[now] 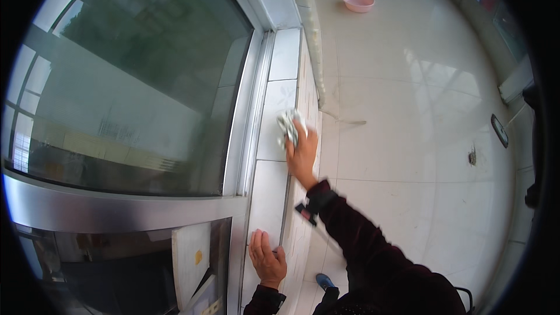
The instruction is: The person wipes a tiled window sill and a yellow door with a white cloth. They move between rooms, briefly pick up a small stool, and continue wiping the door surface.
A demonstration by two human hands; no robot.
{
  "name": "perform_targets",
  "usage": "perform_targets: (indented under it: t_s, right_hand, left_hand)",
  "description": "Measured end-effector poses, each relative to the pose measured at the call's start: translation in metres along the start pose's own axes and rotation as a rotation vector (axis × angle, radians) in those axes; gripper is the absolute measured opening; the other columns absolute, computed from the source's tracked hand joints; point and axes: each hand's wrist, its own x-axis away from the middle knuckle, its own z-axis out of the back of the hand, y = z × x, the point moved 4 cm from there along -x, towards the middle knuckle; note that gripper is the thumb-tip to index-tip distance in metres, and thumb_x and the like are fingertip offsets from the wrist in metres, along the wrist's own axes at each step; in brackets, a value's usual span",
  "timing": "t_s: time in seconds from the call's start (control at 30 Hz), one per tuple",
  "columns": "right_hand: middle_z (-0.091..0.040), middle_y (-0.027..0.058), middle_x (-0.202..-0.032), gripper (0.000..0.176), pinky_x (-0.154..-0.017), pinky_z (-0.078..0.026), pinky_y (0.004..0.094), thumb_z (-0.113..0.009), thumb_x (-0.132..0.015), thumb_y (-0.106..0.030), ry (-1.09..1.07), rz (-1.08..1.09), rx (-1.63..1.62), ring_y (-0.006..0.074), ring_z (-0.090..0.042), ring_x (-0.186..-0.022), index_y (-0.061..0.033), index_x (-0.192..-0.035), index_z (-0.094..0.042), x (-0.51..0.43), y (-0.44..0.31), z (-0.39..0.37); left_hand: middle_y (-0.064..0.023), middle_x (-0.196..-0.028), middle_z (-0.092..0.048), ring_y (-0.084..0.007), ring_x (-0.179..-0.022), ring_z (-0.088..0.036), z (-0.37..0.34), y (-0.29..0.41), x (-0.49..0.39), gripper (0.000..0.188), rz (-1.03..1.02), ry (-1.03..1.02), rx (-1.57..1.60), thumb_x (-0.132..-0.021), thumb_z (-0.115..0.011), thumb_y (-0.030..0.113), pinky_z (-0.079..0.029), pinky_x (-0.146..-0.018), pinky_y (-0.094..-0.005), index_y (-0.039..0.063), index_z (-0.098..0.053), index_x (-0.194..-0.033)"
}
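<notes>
A crumpled, patterned cloth (287, 127) is held in my right hand (302, 151), pressed against the white tiled window sill (267, 197). The cloth is slightly blurred, and part of it is hidden under my fingers. Lower down, my left hand (267, 259) rests on the same sill with nothing in it, fingers stretched forward and thumb apart at the tile's edge. Left of the sill runs the metal window track (258, 96), beside a large glass pane (166, 96) that carries reflections.
A broad metal frame bar (127, 212) crosses below the pane. On the tiled floor (385, 148) stands a pink plastic basin (358, 1) at the far end. A pale curtain (311, 39) hangs by the sill's far end. A dark round-edged object (499, 131) is at right.
</notes>
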Motion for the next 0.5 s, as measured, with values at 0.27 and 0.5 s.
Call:
perform_targets:
  t_s: [0.27, 0.5]
  right_hand:
    - [-0.054, 0.0314, -0.112, 0.048, -0.093, -0.038, 0.0510, -0.049, -0.099, -0.020, -0.257, -0.587, -0.253, 0.0436, -0.050, -0.104, 0.0109, -0.135, -0.041, 0.230, -0.006, 0.054]
    - [-0.055, 0.0331, -0.106, 0.051, -0.087, -0.038, 0.0534, -0.050, -0.099, -0.027, -0.079, -0.540, -0.082, 0.0453, -0.050, -0.098, 0.0121, -0.132, -0.043, 0.139, 0.025, 0.007]
  left_hand:
    - [-0.0239, -0.141, -0.042, -0.0433, -0.134, -0.039, -0.001, 0.003, -0.002, 0.054, -0.012, 0.010, -0.006, -0.086, -0.056, 0.012, -0.028, -0.112, -0.0544, -0.008, -0.044, -0.134]
    - [-0.0264, -0.143, -0.040, -0.0452, -0.136, -0.034, 0.002, 0.005, -0.002, 0.055, 0.011, -0.038, 0.004, -0.088, -0.053, 0.014, -0.024, -0.113, -0.0551, -0.010, -0.040, -0.136]
